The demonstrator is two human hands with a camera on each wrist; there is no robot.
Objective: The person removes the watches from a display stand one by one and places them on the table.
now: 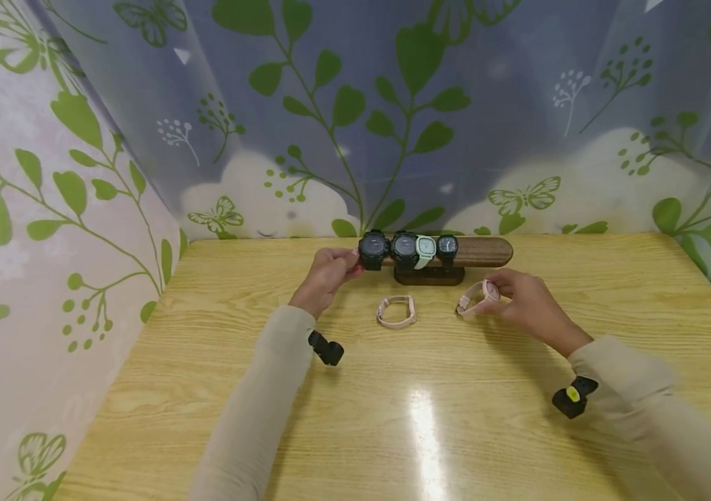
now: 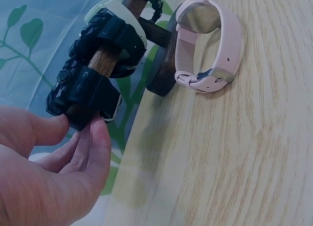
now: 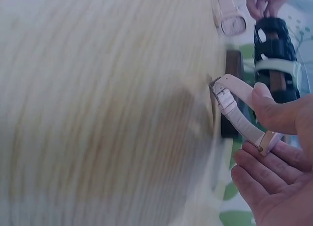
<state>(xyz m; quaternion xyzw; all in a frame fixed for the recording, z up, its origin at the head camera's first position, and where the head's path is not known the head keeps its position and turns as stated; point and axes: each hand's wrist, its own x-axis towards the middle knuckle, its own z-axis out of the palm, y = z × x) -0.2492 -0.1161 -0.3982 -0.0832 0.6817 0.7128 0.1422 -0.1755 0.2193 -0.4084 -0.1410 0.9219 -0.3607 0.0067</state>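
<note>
While the left hand (image 1: 328,278) pinches the left end of the stand (image 1: 483,252), the right hand (image 1: 527,306) holds a pink watch (image 1: 489,291) between thumb and fingers, just in front. It should be light, its strap (image 3: 239,122) pliable, the case edges the safest hold. Only the right wrist view shows its buckle (image 3: 215,83) clearly.

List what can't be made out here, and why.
Head: time on the mint-green wristwatch, too small to read.
Left wrist: dial of the unheld pink wristwatch, hidden behind its own case.
Left wrist: small black wristwatch, partly cut off by top edge.
Right wrist: dial of the held pink wristwatch, turned away from the camera.
</note>
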